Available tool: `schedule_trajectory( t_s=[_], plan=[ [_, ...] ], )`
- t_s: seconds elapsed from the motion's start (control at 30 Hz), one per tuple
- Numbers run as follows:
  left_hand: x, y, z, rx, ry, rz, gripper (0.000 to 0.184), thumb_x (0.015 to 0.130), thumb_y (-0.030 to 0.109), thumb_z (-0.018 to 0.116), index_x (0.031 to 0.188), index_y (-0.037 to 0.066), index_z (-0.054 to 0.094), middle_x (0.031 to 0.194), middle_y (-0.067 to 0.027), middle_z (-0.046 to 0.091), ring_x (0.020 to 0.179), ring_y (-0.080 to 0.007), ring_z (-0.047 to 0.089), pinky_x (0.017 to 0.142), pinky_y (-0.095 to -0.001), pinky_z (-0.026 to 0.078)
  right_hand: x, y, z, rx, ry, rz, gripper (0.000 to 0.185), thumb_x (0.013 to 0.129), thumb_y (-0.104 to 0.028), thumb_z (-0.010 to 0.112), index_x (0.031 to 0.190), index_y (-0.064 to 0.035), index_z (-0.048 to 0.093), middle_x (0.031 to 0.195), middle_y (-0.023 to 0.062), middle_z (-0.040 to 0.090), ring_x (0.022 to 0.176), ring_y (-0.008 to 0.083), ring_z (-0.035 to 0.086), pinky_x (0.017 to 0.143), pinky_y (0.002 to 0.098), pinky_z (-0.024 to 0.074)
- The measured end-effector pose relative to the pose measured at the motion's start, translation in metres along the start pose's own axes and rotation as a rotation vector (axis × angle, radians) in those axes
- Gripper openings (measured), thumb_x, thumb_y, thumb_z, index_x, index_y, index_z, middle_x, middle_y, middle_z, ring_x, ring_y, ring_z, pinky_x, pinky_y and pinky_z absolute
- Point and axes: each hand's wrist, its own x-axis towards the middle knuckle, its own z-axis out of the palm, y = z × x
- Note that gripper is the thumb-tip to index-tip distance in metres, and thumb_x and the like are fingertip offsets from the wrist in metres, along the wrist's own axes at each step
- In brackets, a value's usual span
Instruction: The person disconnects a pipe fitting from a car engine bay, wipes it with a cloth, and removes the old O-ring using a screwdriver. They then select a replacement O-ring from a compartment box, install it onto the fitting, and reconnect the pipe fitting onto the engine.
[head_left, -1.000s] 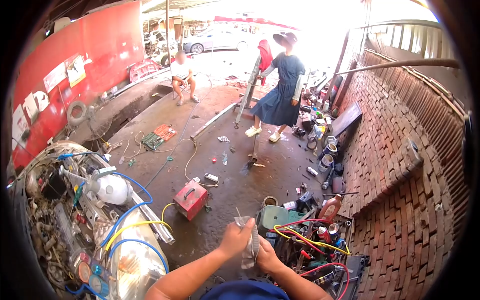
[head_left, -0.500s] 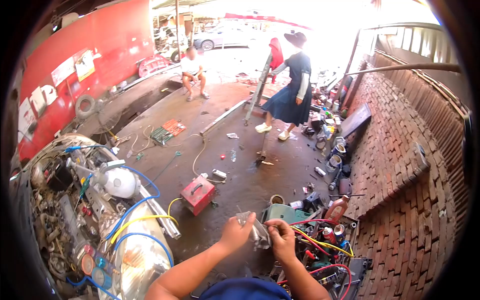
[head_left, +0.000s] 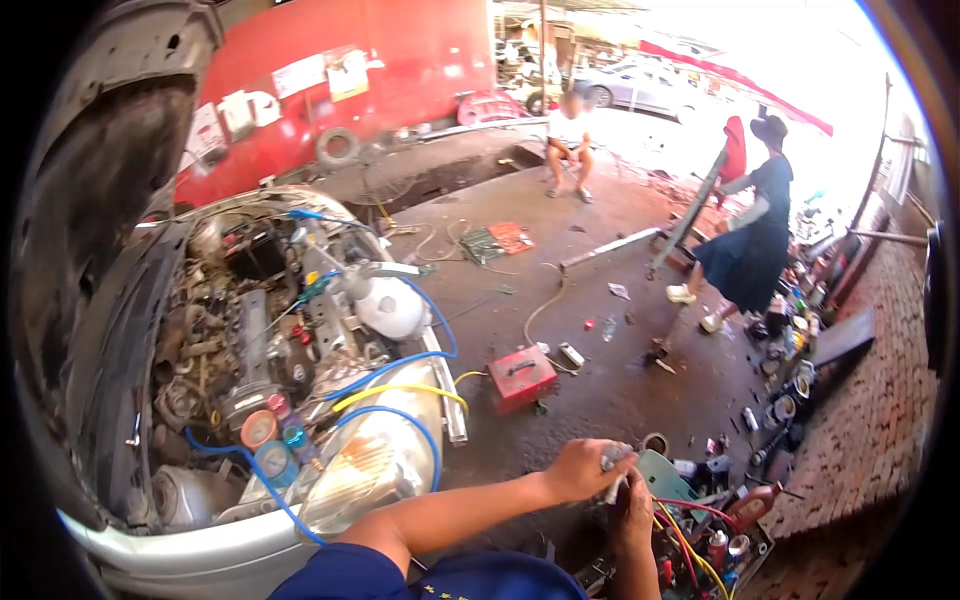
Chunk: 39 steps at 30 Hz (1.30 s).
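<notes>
My left hand (head_left: 583, 472) is closed around a crumpled, greyish see-through plastic bag (head_left: 614, 458), bunched up so that only part of it shows. Close against it, my right hand (head_left: 632, 512) pinches the bag's lower end; its fingertips are partly hidden. Both hands are in front of my body, above the dark floor. Just beyond my right hand lies a green plastic piece (head_left: 664, 474) among the clutter.
On the left stands a car with its hood raised and engine bay (head_left: 250, 340) exposed, blue and yellow hoses (head_left: 400, 392) across its front. A red metal box (head_left: 522, 380) sits on the floor. Bottles and cans line the brick wall (head_left: 880, 400). One person (head_left: 570, 145) sits; another (head_left: 755, 220) stands by a ladder.
My view has swung left, bringing more of the car into sight. The plastic bag, spread between my hands before, is now bunched tighter, and my hands are closer together.
</notes>
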Motion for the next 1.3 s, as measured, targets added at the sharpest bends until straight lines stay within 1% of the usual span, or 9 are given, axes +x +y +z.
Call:
schedule_trajectory(
  t_s=[0.1, 0.33, 0.47, 0.63, 0.77, 0.87, 1.0, 1.07, 1.3],
  plan=[
    [0.003, -0.001, -0.007, 0.081, -0.082, 0.098, 0.04, 0.104, 0.043, 0.07, 0.084, 0.009, 0.07, 0.076, -0.0175, 0.07, 0.076, -0.0452, 0.068, 0.065, -0.0513, 0.053, 0.005, 0.007, 0.005, 0.219, -0.003, 0.272, 0.043, 0.116, -0.033, 0.047, 0.136, 0.0034, 0.061, 0.123, 0.0106, 0.07, 0.111, 0.0197, 0.068, 0.099, 0.0363, 0.0539],
    [0.008, -0.004, -0.019, 0.261, -0.26, -0.131, 0.064, 0.106, 0.062, 0.058, 0.074, 0.007, 0.067, 0.07, -0.0205, 0.067, 0.072, -0.0476, 0.067, 0.065, -0.0559, 0.052, -0.009, 0.002, 0.026, -0.091, -0.02, -0.001, 0.046, 0.115, -0.032, 0.05, 0.14, 0.0065, 0.058, 0.121, 0.0082, 0.069, 0.112, 0.0146, 0.063, 0.098, 0.03, 0.0486],
    [0.007, -0.018, -0.02, 0.073, -0.335, -0.243, 0.07, 0.106, 0.064, 0.055, 0.071, 0.004, 0.064, 0.066, -0.0222, 0.064, 0.066, -0.0467, 0.064, 0.066, -0.054, 0.053, -0.005, 0.016, -0.005, 0.149, -0.084, 0.22, 0.042, 0.115, -0.036, 0.051, 0.128, 0.0026, 0.062, 0.115, 0.009, 0.07, 0.101, 0.0176, 0.069, 0.09, 0.0336, 0.0548],
    [0.008, -0.022, -0.026, -0.442, -0.578, -0.351, 0.037, 0.107, 0.034, 0.069, 0.131, 0.005, 0.07, 0.107, -0.0053, 0.076, 0.099, -0.0137, 0.064, 0.093, -0.0366, 0.054, 0.016, -0.005, 0.002, 0.282, 0.042, 0.087, 0.051, 0.115, -0.043, 0.053, 0.131, 0.0048, 0.062, 0.118, 0.0122, 0.07, 0.104, 0.0185, 0.07, 0.092, 0.0338, 0.0558],
    [0.003, -0.024, -0.017, -0.724, -0.395, -0.556, 0.054, 0.109, 0.031, 0.068, 0.147, -0.005, 0.055, 0.136, -0.01, 0.067, 0.123, -0.0159, 0.06, 0.108, -0.0327, 0.049, 0.028, -0.004, -0.018, -0.127, 0.164, -0.088, 0.041, 0.115, -0.035, 0.052, 0.127, 0.0035, 0.063, 0.114, 0.0075, 0.067, 0.104, 0.0145, 0.061, 0.094, 0.0303, 0.0486],
    [-0.002, -0.059, 0.003, -0.886, -0.107, -0.665, 0.045, 0.114, 0.029, 0.059, 0.146, -0.003, 0.06, 0.137, -0.0066, 0.067, 0.126, -0.0132, 0.06, 0.111, -0.0306, 0.047, 0.031, -0.012, -0.027, -0.177, 0.154, -0.092, 0.036, 0.115, -0.034, 0.053, 0.122, 0.0005, 0.062, 0.107, 0.0034, 0.062, 0.099, 0.0128, 0.055, 0.091, 0.0292, 0.0443],
    [0.011, -0.039, -0.018, -1.115, -0.196, -0.62, 0.04, 0.116, 0.027, 0.056, 0.141, -0.002, 0.063, 0.135, -0.0048, 0.068, 0.126, -0.0115, 0.059, 0.111, -0.0298, 0.047, 0.032, -0.017, -0.034, -0.272, 0.179, -0.047, 0.033, 0.113, -0.029, 0.058, 0.126, 0.0007, 0.061, 0.113, 0.0047, 0.062, 0.104, 0.0149, 0.054, 0.096, 0.031, 0.0444],
    [0.012, -0.029, -0.015, -0.884, -0.034, -0.626, 0.037, 0.116, 0.028, 0.056, 0.137, -0.001, 0.066, 0.13, -0.0039, 0.07, 0.123, -0.0117, 0.062, 0.109, -0.0296, 0.048, 0.03, -0.008, -0.039, -0.282, 0.204, 0.039, 0.041, 0.111, -0.025, 0.057, 0.141, 0.002, 0.06, 0.131, 0.0094, 0.066, 0.12, 0.0183, 0.059, 0.111, 0.0334, 0.0422],
    [0.024, -0.065, -0.018, -1.202, 0.259, -0.699, 0.028, 0.116, 0.029, 0.053, 0.117, 0.008, 0.069, 0.102, -0.0029, 0.073, 0.09, -0.0154, 0.072, 0.082, -0.0341, 0.06, 0.033, 0.056, -0.101, 0.273, 0.368, 0.211, 0.023, 0.098, -0.015, 0.056, 0.115, -0.0029, 0.065, 0.106, 0.0065, 0.069, 0.096, 0.0218, 0.069, 0.09, 0.0366, 0.0567]
  ],
)
